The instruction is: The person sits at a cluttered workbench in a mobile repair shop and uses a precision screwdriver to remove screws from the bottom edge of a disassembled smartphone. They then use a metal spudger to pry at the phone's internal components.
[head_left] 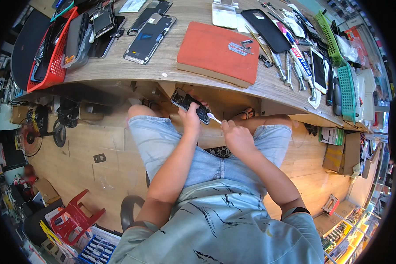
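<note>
Over lap, left hand [191, 119] gripping phone [190, 104], right hand [236, 136] pinching brush [214, 118]

black phone [190, 105] with white-tipped brush [214, 118], orange-red pad [218, 52] on pale wood-grain desk [119, 66], red basket [53, 61], green baskets [339, 66], light blue denim shorts [198, 163], grey black-streaked shirt [220, 224], red stool [75, 218]

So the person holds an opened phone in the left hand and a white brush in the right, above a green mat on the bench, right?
Nearly. The head view shows the mat is orange-red, not green. The left hand holds the opened phone; the right hand holds the white brush.
</note>
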`<act>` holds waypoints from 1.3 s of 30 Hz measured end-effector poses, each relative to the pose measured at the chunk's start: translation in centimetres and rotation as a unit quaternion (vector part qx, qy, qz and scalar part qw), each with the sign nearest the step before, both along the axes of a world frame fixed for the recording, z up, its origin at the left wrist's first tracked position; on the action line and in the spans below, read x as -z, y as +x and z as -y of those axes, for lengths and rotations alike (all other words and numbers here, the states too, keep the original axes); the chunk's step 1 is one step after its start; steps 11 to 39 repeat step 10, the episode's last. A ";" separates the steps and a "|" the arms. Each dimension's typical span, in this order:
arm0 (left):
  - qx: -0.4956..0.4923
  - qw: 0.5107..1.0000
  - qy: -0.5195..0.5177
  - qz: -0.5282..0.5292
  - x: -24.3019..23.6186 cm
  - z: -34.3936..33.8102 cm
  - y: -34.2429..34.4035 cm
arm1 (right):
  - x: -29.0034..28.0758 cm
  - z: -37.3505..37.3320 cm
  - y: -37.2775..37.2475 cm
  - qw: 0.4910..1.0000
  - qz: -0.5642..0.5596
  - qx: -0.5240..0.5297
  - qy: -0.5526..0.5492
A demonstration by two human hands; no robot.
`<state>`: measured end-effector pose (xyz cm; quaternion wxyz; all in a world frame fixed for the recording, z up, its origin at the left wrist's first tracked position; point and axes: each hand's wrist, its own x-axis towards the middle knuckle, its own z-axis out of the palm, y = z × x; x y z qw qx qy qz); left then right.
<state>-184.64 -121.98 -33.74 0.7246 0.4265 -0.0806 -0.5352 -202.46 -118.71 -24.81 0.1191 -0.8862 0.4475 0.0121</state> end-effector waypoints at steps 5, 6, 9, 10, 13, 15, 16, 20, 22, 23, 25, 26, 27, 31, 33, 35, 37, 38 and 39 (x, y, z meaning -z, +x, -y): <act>-0.010 1.000 0.003 0.022 -0.4 -0.1 -0.4 | -1.0 -0.1 0.2 1.000 -0.025 0.008 0.001; -0.006 1.000 -0.017 0.002 -0.1 0.1 -0.3 | -1.4 0.0 0.1 1.000 -0.019 0.002 -0.009; 0.007 1.000 0.010 0.002 0.3 -0.5 -0.2 | -0.1 0.5 -0.4 0.998 -0.062 0.016 0.013; 0.005 1.000 0.009 -0.009 0.2 -0.3 -0.4 | -0.6 1.1 -0.7 0.994 -0.082 0.036 0.056; 0.005 1.000 0.009 -0.009 0.2 -0.3 -0.4 | -0.6 1.1 -0.7 0.994 -0.082 0.036 0.056; 0.005 1.000 0.009 -0.009 0.2 -0.3 -0.4 | -0.6 1.1 -0.7 0.994 -0.082 0.036 0.056; 0.005 1.000 0.009 -0.009 0.2 -0.3 -0.4 | -0.6 1.1 -0.7 0.994 -0.082 0.036 0.056; 0.005 1.000 0.009 -0.009 0.2 -0.3 -0.4 | -0.6 1.1 -0.7 0.994 -0.082 0.036 0.056; 0.005 1.000 0.009 -0.009 0.2 -0.3 -0.4 | -0.6 1.1 -0.7 0.994 -0.082 0.036 0.056; 0.005 1.000 0.009 -0.009 0.2 -0.3 -0.4 | -0.6 1.1 -0.7 0.994 -0.082 0.036 0.056; 0.005 1.000 0.009 -0.009 0.2 -0.3 -0.4 | -0.6 1.1 -0.7 0.994 -0.082 0.036 0.056; 0.005 1.000 0.009 -0.009 0.2 -0.3 -0.4 | -0.6 1.1 -0.7 0.994 -0.082 0.036 0.056; 0.005 1.000 0.009 -0.009 0.2 -0.3 -0.4 | -0.6 1.1 -0.7 0.994 -0.082 0.036 0.056; 0.005 1.000 0.009 -0.009 0.2 -0.3 -0.4 | -0.6 1.1 -0.7 0.994 -0.082 0.036 0.056; 0.005 1.000 0.009 -0.009 0.2 -0.3 -0.4 | -0.6 1.1 -0.7 0.994 -0.082 0.036 0.056; 0.005 1.000 0.009 -0.009 0.2 -0.3 -0.4 | -0.6 1.1 -0.7 0.994 -0.082 0.036 0.056; 0.005 1.000 0.009 -0.009 0.2 -0.3 -0.4 | -0.6 1.1 -0.7 0.994 -0.082 0.036 0.056; 0.005 1.000 0.009 -0.009 0.2 -0.3 -0.4 | -0.6 1.1 -0.7 0.994 -0.082 0.036 0.056; 0.005 1.000 0.009 -0.009 0.2 -0.3 -0.4 | -0.6 1.1 -0.7 0.994 -0.082 0.036 0.056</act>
